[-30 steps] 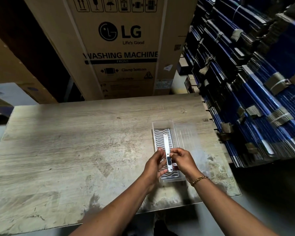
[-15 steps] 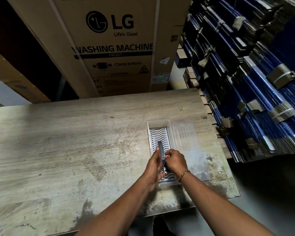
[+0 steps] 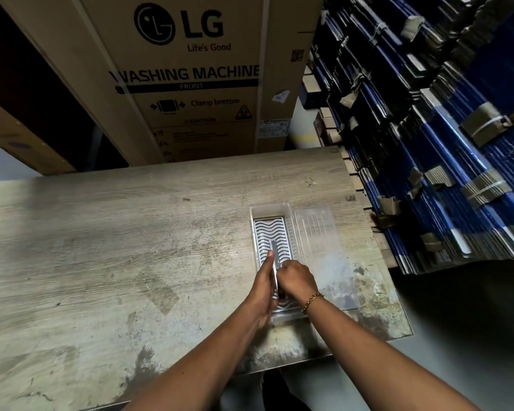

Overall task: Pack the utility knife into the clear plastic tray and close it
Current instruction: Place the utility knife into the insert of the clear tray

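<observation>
Both grips close on the utility knife [image 3: 274, 256]: our left hand [image 3: 263, 284] and right hand [image 3: 296, 280] lower it into the clear plastic tray [image 3: 257, 229], right of centre; its lid [image 3: 324, 250] lies open, closing remains.

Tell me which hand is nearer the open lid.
Right. The right hand is beside the lid; the left hand is across the knife, farther away.
</observation>
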